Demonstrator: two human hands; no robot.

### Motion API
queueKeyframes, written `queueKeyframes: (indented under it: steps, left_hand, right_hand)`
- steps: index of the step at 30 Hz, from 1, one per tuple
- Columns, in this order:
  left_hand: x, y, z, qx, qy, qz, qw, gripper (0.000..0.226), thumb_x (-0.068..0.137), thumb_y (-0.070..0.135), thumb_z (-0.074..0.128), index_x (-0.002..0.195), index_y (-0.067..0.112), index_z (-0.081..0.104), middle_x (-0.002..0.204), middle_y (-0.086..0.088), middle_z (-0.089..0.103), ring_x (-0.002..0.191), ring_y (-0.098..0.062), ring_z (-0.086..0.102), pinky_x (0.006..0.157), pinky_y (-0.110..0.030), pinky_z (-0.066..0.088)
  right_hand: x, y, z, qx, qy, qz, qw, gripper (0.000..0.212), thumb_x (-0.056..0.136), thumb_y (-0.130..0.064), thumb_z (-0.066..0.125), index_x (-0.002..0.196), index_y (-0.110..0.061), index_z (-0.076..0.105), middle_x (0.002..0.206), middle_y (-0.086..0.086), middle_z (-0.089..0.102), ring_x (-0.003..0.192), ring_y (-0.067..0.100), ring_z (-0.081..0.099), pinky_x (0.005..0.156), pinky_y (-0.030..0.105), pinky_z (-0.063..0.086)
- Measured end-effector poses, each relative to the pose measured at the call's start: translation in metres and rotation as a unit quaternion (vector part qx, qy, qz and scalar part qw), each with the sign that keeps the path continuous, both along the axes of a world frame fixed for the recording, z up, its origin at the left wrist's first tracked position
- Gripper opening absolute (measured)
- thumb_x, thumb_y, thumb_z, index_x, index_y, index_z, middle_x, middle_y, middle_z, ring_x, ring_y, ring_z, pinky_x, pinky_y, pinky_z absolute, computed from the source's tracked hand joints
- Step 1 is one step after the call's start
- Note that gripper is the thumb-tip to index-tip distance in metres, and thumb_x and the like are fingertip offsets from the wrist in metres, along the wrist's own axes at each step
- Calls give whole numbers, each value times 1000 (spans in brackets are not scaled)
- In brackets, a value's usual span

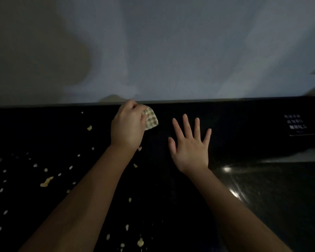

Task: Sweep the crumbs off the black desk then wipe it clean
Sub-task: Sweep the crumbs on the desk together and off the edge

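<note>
The black desk fills the lower half of the view. Pale crumbs lie scattered over its left and lower-middle parts. My left hand is near the desk's far edge and grips a small checked cloth, which sticks out to its right. To the right of it, my right hand is spread flat with straight fingers just over or on the dark surface and holds nothing.
A pale wall rises right behind the desk's far edge. A dark flat device with rows of small white keys lies at the far right. The right part of the desk reflects light spots.
</note>
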State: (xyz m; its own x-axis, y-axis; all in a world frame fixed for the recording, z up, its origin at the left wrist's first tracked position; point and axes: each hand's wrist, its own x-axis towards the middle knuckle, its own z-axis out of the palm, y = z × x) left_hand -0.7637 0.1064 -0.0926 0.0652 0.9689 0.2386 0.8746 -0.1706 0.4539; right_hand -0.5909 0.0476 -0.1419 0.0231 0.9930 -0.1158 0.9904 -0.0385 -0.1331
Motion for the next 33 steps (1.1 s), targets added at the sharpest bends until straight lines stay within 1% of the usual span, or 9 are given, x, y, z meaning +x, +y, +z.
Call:
queueKeyframes:
  steps: [4, 7, 16, 19, 21, 23, 27, 30, 33]
  left_hand:
    - [1, 31, -12, -37, 47, 35, 998, 20, 89, 20, 58, 107, 15, 66, 108, -5, 54, 95, -26, 54, 71, -33, 40]
    - [1, 30, -17, -35, 72, 14, 997, 21, 86, 21, 60, 105, 15, 67, 105, -7, 54, 95, -28, 53, 71, -37, 43]
    - [-15, -57, 2, -126, 67, -28, 989, 24, 85, 30, 64, 108, 22, 67, 101, 3, 50, 86, -15, 53, 67, -29, 45]
    - [-23, -89, 12, -169, 47, -38, 984, 24, 90, 32, 60, 113, 24, 63, 100, 6, 46, 86, -10, 50, 70, -24, 45]
    - [-30, -94, 14, -164, 25, -25, 986, 24, 91, 30, 59, 114, 24, 64, 99, 7, 45, 84, -8, 48, 70, -22, 42]
    - [-37, -79, 19, -126, 1, 2, 992, 23, 89, 26, 61, 111, 22, 67, 98, 5, 48, 85, -10, 51, 70, -25, 45]
    - [-44, -7, 20, -34, -9, 63, 997, 18, 83, 18, 63, 100, 12, 68, 103, -9, 54, 87, -27, 56, 72, -33, 45]
    - [-44, 40, 8, -62, 57, 101, 991, 21, 89, 21, 58, 105, 10, 65, 116, -11, 52, 96, -29, 55, 71, -33, 40]
    - [-46, 53, -8, -93, 77, 116, 986, 24, 91, 22, 56, 111, 11, 64, 118, -9, 52, 100, -27, 55, 70, -29, 35]
  right_hand:
    - [-3, 30, -1, 5, -4, 19, 1000, 61, 94, -57, 9, 150, -37, -7, 160, -2, -11, 145, 30, -19, 111, 60, -11]
    - [-8, 44, -3, 14, -6, 20, 1000, 61, 95, -56, 11, 151, -36, -4, 161, -1, -9, 145, 32, -17, 111, 61, -10]
    - [-12, 44, 3, -8, -10, 28, 1000, 59, 96, -49, 11, 152, -34, -2, 161, -1, -9, 145, 32, -15, 111, 61, -8]
    - [-16, 34, 4, -5, -12, 43, 999, 61, 93, -51, 5, 152, -34, -2, 161, -1, -8, 146, 31, -14, 113, 61, -6]
    - [-21, 25, 3, -6, -14, 57, 998, 62, 92, -52, 2, 151, -34, -3, 161, -2, -9, 146, 30, -15, 113, 60, -7]
    - [-25, 18, 1, -9, -14, 57, 998, 61, 93, -53, 4, 151, -35, -4, 160, -2, -10, 145, 29, -16, 113, 60, -7]
    - [-32, 16, 1, 1, -14, 41, 999, 61, 93, -53, 8, 151, -36, -2, 160, -3, -9, 145, 29, -15, 112, 59, -7]
    - [-31, 16, -1, 3, -17, 40, 999, 59, 94, -54, 8, 148, -37, -9, 159, -4, -11, 145, 28, -17, 112, 59, -9]
    - [-32, 17, -1, 3, -10, 38, 999, 59, 93, -55, 7, 146, -38, -11, 158, -5, -13, 145, 28, -18, 112, 58, -10]
